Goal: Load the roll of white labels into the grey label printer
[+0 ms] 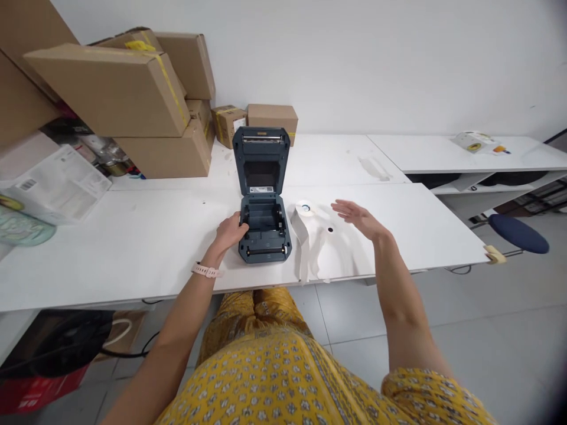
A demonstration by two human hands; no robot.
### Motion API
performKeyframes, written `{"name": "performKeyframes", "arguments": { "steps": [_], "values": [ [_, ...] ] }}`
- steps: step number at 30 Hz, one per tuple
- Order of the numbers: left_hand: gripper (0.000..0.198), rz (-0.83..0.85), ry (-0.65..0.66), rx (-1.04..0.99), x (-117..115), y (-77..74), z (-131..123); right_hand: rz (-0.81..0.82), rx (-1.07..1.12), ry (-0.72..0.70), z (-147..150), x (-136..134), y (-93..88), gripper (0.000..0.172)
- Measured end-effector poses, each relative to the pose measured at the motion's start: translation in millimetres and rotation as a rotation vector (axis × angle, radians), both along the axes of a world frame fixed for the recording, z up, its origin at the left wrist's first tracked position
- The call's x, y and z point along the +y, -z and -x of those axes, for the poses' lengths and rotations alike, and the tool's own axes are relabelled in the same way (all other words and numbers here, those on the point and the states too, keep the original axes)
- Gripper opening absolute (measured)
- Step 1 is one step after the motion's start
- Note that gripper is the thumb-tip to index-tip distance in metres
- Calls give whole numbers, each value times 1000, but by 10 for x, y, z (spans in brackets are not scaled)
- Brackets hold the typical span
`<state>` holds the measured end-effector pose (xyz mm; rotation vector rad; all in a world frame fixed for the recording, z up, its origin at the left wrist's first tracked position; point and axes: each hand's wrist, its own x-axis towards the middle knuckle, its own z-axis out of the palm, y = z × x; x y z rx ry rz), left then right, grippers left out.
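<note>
A dark blue-grey label printer (263, 227) stands on the white table with its lid (261, 159) tipped up and back. Its inner bay shows no roll. My left hand (230, 230) grips the printer's left side, thumb over the rim and the other fingers mostly hidden. Just right of the printer is a white label roll (305, 209), its loose strip trailing to the table's front edge. My right hand (358, 217) is held above the table to the right of the roll, fingers stretched out, holding nothing.
Cardboard boxes (163, 147) are stacked at the back left, with small boxes (272, 118) behind the printer. A clear plastic container (57, 180) sits at far left. The table (398, 236) has a round black spot (330, 229). A blue stool (518, 232) stands right.
</note>
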<state>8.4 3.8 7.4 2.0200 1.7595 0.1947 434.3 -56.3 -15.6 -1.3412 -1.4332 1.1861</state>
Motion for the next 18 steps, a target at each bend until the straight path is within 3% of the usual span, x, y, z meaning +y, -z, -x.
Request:
{"name": "performKeyframes", "arguments": {
  "steps": [2,6,8,10,13,16,18],
  "values": [
    [55,2,3,-11,-1,2,2,57,-19,1,57,-217,118,59],
    [55,3,4,-14,-3,-3,-4,74,-16,74,472,-443,410,59],
    [54,-1,-1,-15,-9,-8,-10,46,56,127,644,-467,414,54],
    [54,-2,-4,-27,-18,-11,-14,9,142,76,759,-454,239,53],
    [53,-4,-10,-54,-34,-12,-15,-85,127,-164,977,-337,-280,52],
    [52,-4,-23,-75,-49,-10,-10,-224,-130,-449,1404,-25,-751,49],
    [53,-5,-27,-88,-58,-4,-4,-350,-403,-541,1751,265,-855,47]
  ]
}}
